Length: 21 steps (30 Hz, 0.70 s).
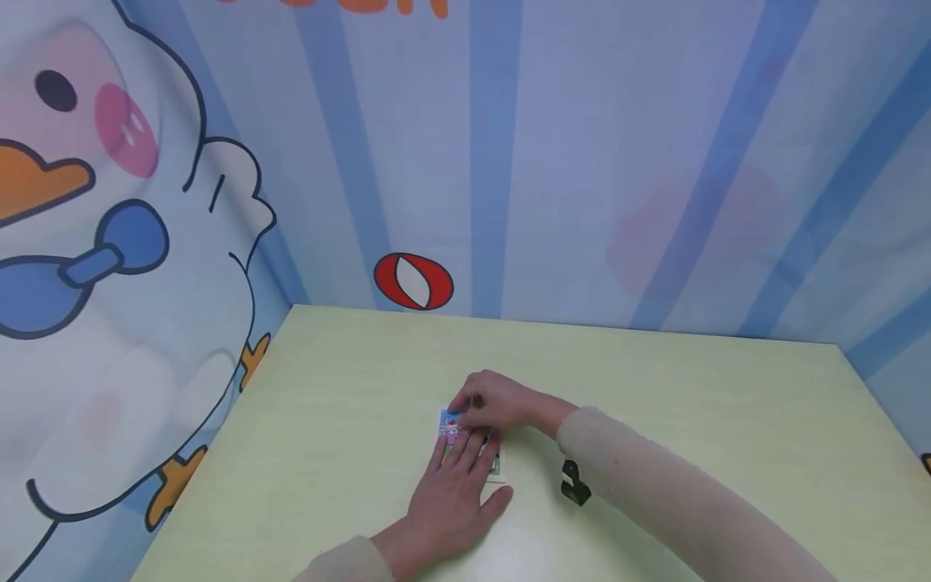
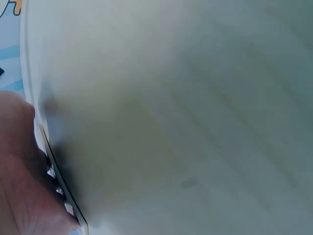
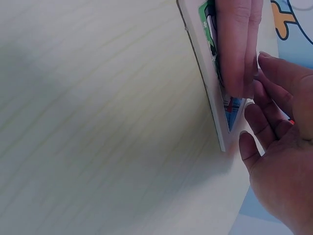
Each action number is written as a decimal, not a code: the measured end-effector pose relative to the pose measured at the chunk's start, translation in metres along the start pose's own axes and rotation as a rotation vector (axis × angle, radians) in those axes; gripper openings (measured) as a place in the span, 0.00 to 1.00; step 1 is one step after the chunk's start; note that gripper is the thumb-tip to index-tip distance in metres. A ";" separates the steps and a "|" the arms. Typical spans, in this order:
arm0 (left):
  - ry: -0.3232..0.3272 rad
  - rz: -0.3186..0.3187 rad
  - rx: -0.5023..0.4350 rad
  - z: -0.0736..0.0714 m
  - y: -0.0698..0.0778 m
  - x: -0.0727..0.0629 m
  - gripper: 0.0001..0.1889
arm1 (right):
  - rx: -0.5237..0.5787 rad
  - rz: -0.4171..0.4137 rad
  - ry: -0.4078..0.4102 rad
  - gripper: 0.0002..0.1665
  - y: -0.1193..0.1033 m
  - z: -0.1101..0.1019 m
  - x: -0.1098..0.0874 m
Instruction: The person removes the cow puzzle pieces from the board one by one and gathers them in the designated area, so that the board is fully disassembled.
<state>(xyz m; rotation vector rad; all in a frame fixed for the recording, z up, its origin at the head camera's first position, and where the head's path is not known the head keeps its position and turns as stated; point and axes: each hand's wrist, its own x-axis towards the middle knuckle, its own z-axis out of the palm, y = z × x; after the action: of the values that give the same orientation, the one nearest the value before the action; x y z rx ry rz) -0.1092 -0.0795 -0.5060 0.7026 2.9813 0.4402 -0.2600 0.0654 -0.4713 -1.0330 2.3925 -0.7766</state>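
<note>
A small white-bordered picture board with a colourful cartoon print lies on the table, mostly covered by both hands. My left hand rests flat over it, fingers straight and thumb spread to the right. My right hand is at the board's far end, fingers bent, with thumb and index fingertips touching the picture near its top edge. In the right wrist view the right hand curls close beside the left fingers; whether it pinches anything is hidden. The left wrist view shows the board's edge under the left hand.
The pale wood-grain table meets a blue striped backdrop at its far edge. A cartoon bird is printed on the left side. A small black object shows at the right forearm.
</note>
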 end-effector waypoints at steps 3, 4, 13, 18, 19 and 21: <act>0.012 0.015 0.025 0.003 0.001 0.000 0.38 | -0.004 -0.021 0.002 0.15 -0.001 0.000 -0.001; 0.006 0.016 0.033 0.003 0.001 0.000 0.39 | -0.005 -0.028 0.003 0.15 -0.001 0.000 -0.001; -0.034 0.013 0.062 -0.001 0.004 0.001 0.38 | 0.026 -0.010 0.014 0.15 0.005 0.003 -0.004; -0.006 0.034 0.053 0.004 0.001 0.000 0.38 | 0.058 -0.007 0.009 0.15 0.003 0.004 -0.007; 0.001 0.036 0.053 0.007 0.000 0.001 0.38 | 0.062 -0.008 0.010 0.16 0.002 0.004 -0.008; 0.014 0.041 0.052 0.011 -0.003 0.001 0.38 | 0.059 -0.014 0.011 0.16 0.001 0.004 -0.009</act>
<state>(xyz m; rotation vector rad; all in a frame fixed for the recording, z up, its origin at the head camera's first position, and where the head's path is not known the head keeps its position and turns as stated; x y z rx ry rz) -0.1101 -0.0782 -0.5176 0.7698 3.0059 0.3730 -0.2529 0.0717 -0.4734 -1.0249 2.3592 -0.8546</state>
